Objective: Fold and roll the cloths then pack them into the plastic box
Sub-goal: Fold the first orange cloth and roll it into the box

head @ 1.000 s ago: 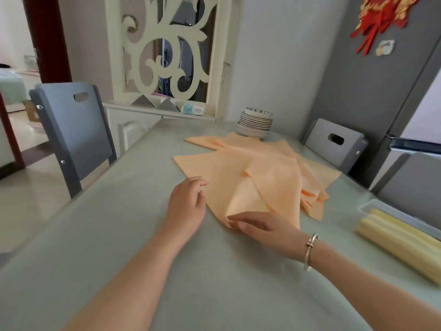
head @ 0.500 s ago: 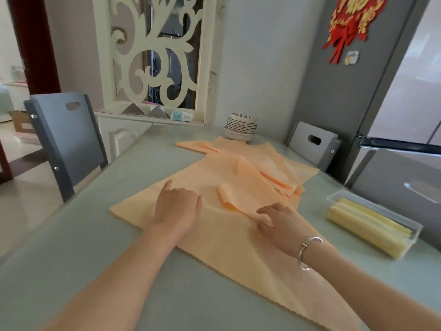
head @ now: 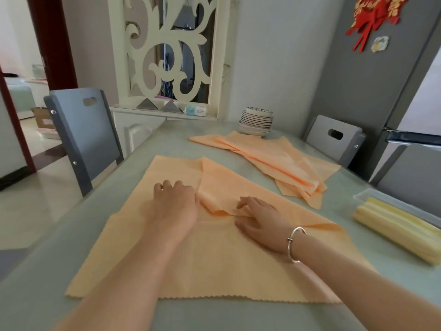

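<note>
An orange cloth (head: 214, 263) lies spread on the table in front of me, with a loose flap folded over its middle. My left hand (head: 175, 204) presses down on the cloth just left of the flap, fingers bent. My right hand (head: 260, 220), with a bracelet on its wrist, pinches the flap's near edge between thumb and fingers. Several more orange cloths (head: 274, 158) lie in a loose pile farther back. At the right edge stands the clear plastic box (head: 372, 195) holding rolled yellow cloths (head: 396, 232).
A stack of plates (head: 256, 123) sits at the table's far end behind the pile. A grey chair (head: 83, 137) stands at the left side and another chair (head: 334, 139) at the far right. A grey fridge (head: 381, 91) rises behind it.
One orange cloth has been drawn out of the pile toward me and now lies spread, apart from the pile. Both hands came nearer with it; my view shifted slightly.
</note>
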The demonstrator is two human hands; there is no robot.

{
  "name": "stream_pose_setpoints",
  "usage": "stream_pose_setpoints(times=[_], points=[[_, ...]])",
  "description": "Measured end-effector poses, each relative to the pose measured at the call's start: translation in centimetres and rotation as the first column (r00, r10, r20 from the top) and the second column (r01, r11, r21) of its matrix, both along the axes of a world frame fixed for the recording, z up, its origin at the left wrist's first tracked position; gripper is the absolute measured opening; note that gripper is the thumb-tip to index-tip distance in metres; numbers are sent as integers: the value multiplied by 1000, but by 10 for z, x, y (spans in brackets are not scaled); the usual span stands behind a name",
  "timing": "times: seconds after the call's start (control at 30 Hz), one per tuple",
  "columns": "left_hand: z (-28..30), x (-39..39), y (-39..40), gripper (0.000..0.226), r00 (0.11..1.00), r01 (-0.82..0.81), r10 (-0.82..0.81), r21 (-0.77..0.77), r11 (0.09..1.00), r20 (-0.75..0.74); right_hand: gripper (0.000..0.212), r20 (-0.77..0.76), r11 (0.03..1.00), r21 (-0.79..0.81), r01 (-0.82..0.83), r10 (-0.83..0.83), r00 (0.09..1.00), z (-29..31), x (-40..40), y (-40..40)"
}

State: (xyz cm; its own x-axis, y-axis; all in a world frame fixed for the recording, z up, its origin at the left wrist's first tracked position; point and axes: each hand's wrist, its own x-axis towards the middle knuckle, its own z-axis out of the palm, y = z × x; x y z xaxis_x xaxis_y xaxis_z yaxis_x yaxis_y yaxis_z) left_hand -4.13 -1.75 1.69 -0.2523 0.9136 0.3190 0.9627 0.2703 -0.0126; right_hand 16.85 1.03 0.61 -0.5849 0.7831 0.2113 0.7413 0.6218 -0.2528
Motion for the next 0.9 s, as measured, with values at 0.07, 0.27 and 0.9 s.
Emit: stream_pose_setpoints(times=[0.07,0.27,0.9], points=[[-11,-8,4,32,998,0,0,-3,1000,60,19,-73,997,26,-71,73,995,1,-8,4],[-28,-20,19,45,953,98,-71,-77,992,294,60,62,981,77,-177,173,983,2,-27,12],[-30,-18,20,52,956,73,-34,-124,990,291,50,339,977,109,185,-212,917,28,0,45]])
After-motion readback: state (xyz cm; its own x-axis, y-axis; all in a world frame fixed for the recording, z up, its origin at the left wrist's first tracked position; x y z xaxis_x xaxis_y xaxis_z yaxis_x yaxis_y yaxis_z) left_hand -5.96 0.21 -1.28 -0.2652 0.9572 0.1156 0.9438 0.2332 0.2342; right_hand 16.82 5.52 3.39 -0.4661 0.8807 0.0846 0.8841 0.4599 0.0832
